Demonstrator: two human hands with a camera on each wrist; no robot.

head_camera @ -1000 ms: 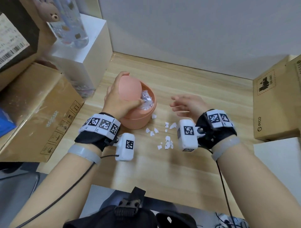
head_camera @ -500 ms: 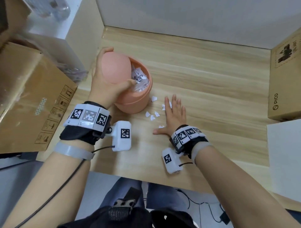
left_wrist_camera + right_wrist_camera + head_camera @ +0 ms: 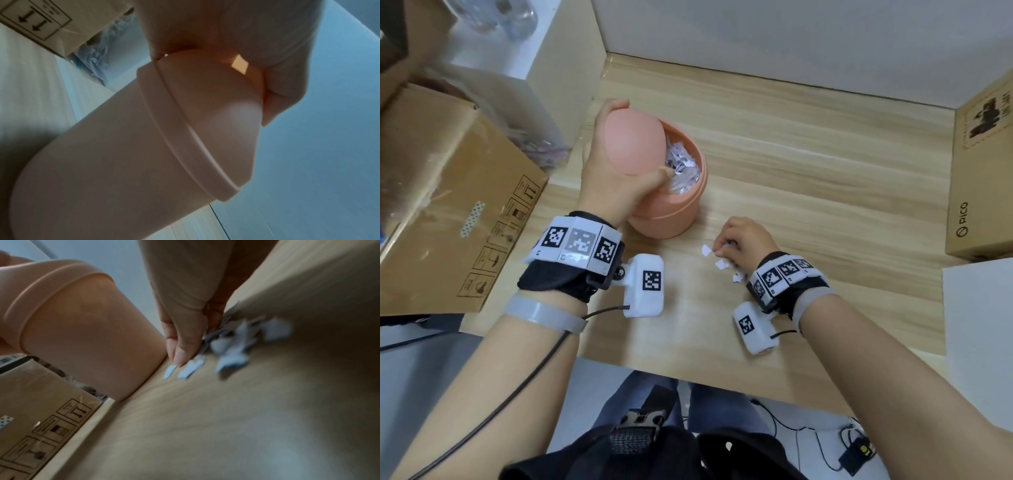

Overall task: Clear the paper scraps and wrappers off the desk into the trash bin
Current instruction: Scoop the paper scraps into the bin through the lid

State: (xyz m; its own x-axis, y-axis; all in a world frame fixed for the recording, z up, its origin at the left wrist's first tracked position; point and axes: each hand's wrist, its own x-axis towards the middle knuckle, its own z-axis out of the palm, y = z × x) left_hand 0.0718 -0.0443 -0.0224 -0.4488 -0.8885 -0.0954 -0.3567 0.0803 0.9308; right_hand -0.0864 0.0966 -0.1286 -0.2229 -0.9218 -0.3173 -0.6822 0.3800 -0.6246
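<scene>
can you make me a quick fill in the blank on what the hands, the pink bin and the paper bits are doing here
1. The left hand holds the pink bin's swing lid tilted ____.
2. The right hand gathers white paper scraps lying on the wooden ____.
3. Inside the bin, crumpled ____ already show under the lid.
4. The scraps lie to the ____ of the bin in the head view.

Missing words: open; desk; wrappers; right
</scene>
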